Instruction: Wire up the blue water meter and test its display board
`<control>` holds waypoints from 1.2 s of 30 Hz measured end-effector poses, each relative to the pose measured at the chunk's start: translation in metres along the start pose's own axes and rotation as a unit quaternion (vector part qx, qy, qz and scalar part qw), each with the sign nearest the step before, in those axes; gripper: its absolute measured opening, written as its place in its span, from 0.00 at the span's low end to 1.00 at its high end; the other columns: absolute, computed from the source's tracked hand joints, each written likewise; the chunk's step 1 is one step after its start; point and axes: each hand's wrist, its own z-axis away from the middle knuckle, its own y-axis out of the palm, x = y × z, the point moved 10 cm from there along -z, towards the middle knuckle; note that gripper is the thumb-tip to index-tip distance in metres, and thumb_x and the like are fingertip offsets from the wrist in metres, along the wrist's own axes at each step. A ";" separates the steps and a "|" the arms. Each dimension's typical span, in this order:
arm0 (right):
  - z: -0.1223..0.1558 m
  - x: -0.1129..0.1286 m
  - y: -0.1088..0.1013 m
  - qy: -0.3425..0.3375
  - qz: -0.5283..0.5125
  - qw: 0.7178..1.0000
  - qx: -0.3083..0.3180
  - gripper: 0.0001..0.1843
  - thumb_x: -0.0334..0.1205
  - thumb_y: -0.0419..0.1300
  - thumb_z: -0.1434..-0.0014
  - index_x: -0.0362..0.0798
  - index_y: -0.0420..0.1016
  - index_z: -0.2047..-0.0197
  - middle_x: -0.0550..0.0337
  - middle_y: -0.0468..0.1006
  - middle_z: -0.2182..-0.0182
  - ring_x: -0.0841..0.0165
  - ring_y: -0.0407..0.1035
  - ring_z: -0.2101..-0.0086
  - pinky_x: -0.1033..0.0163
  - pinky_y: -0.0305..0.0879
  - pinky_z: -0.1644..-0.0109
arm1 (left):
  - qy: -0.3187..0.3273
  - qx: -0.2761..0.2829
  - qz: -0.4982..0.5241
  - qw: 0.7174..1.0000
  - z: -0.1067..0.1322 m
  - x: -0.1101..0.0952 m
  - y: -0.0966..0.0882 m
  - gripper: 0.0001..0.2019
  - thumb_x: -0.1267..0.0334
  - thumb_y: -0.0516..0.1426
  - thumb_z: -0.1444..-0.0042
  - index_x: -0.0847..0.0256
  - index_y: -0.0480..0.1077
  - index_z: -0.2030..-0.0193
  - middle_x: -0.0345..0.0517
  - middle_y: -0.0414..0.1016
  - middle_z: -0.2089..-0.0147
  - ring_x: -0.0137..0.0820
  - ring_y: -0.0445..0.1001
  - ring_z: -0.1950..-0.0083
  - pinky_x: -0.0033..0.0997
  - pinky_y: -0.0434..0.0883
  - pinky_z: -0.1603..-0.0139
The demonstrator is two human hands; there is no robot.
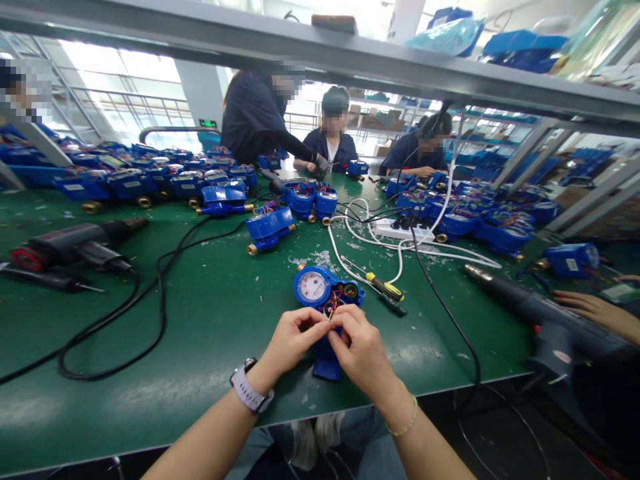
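Observation:
A blue water meter (311,287) with a round white dial lies in front of me, its wiring compartment uncovered and coloured wires (332,303) coming out. My left hand (295,339) pinches at the near end of these wires, thumb against forefinger. Right beside it, my right hand (356,337) is also closed in a pinch, and the fingertips of both hands meet. The fine wire ends between them are mostly hidden by the fingers. Below the hands, a flat blue part (327,369) lies on the green table (200,413).
Heat guns lie at left (70,247) and right (520,313), with trailing black cables. Beyond the meter are screwdrivers (384,287), a white power strip (400,230) and plastic scraps. Many blue meters (270,230) stand farther back. A co-worker's hand (595,310) rests at right. A shelf beam crosses above.

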 end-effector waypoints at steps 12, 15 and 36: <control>-0.003 0.000 -0.002 -0.001 0.037 0.999 0.006 0.07 0.32 0.54 0.36 0.48 0.67 0.67 0.57 0.74 0.67 0.66 0.69 0.66 0.63 0.63 0.63 | -0.071 -0.029 0.164 0.983 -0.004 0.018 0.003 0.18 0.51 0.64 0.52 0.64 0.67 0.73 0.35 0.63 0.78 0.22 0.57 0.76 0.24 0.56 0.73; -0.004 -0.005 -0.002 0.029 0.009 1.000 0.006 0.06 0.31 0.56 0.37 0.48 0.69 0.66 0.59 0.74 0.68 0.67 0.69 0.68 0.64 0.62 0.65 | -0.079 -0.028 0.162 0.983 -0.005 0.019 0.002 0.18 0.50 0.65 0.52 0.64 0.68 0.72 0.35 0.64 0.77 0.22 0.57 0.76 0.24 0.56 0.73; -0.002 -0.024 -0.009 0.095 -0.110 0.989 -0.028 0.08 0.36 0.55 0.36 0.48 0.72 0.67 0.59 0.73 0.69 0.67 0.67 0.67 0.64 0.62 0.65 | -0.047 0.028 0.119 0.991 -0.002 0.010 0.007 0.15 0.54 0.63 0.47 0.65 0.71 0.64 0.42 0.74 0.72 0.25 0.67 0.72 0.24 0.64 0.69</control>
